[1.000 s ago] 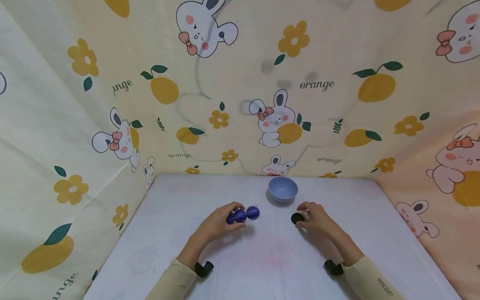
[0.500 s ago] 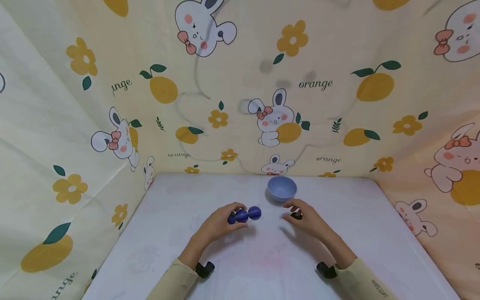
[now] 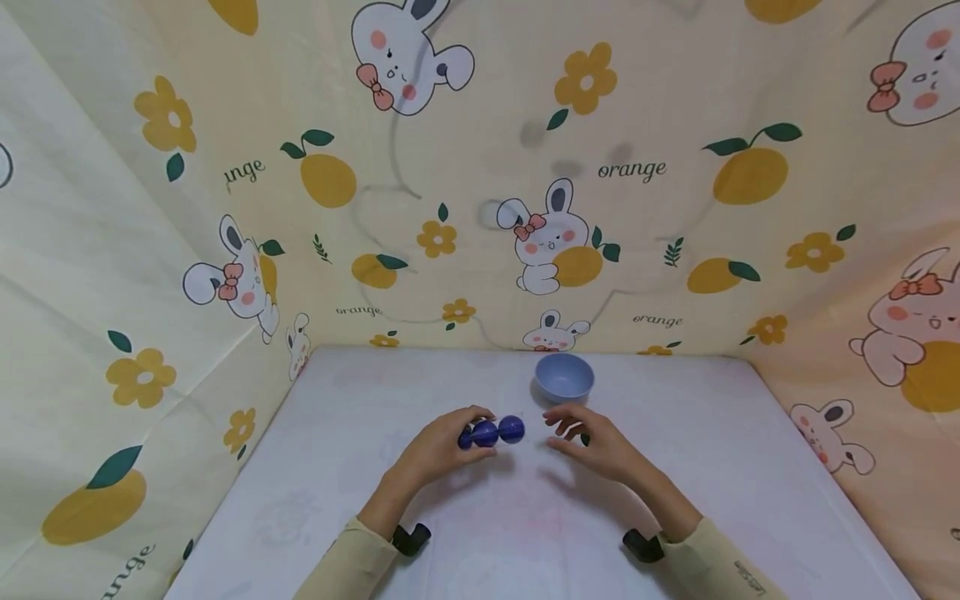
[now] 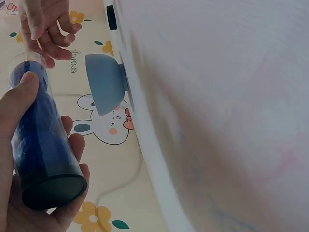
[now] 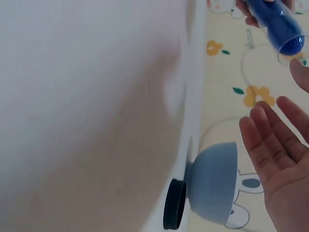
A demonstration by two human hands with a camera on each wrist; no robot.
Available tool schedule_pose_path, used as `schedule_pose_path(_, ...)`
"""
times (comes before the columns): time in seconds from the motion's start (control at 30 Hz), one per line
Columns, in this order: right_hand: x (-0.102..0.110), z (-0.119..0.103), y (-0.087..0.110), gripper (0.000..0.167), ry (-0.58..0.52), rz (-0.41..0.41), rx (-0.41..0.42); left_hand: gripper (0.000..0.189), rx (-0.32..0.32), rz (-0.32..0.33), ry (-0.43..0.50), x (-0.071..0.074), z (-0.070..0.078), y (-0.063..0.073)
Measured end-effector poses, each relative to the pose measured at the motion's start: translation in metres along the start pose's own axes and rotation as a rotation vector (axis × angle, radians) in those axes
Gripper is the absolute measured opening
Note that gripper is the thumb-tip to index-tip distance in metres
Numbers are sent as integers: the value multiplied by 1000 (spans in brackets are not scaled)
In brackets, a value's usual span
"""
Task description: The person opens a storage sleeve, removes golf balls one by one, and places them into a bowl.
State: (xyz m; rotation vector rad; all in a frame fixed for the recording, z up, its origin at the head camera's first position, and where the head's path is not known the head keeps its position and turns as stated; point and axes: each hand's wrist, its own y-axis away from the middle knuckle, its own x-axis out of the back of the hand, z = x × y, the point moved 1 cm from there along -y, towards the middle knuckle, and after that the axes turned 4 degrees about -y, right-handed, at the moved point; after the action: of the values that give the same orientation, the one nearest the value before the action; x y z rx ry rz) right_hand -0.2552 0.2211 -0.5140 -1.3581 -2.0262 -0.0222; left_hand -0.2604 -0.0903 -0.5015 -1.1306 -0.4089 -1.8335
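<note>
My left hand (image 3: 438,446) grips a clear tube (image 4: 43,130) that contains several blue balls (image 3: 512,429). A black base closes one end of the tube; the other end, facing my right hand, has no lid on it. That right hand (image 3: 600,450) is raised beside the tube's uncovered end, fingers extended and palm bare in the right wrist view (image 5: 285,159). A black round lid (image 5: 175,204) lies on the table, mostly hidden behind the right hand in the head view. Just past it stands a light blue bowl (image 3: 564,379).
The white-covered table (image 3: 360,392) meets a fabric backdrop (image 3: 480,167) printed with rabbits and oranges along its back and sides. A black strap-mounted piece (image 3: 411,540) sits at the left wrist, and a similar one (image 3: 642,546) at the right wrist.
My right hand has let go of the black lid, leaving it on the table, and moved left toward the tube with fingers opening. The left hand has barely shifted.
</note>
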Motion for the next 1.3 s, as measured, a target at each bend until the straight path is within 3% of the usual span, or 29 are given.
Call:
schedule_pose_path(0.2,-7,-4,-2,42,-36,-22,-26,53,-11,2,-12,-1,3,1)
schedule_pose_path(0.5,-15,-8,-4,41,-116,-38,-35,54,-76,14,-91,-3,3,-1)
schedule_pose_path(1.3,-26,-11,-7,43,-140,-64,-113,56,-128,42,-266,10,8,-1)
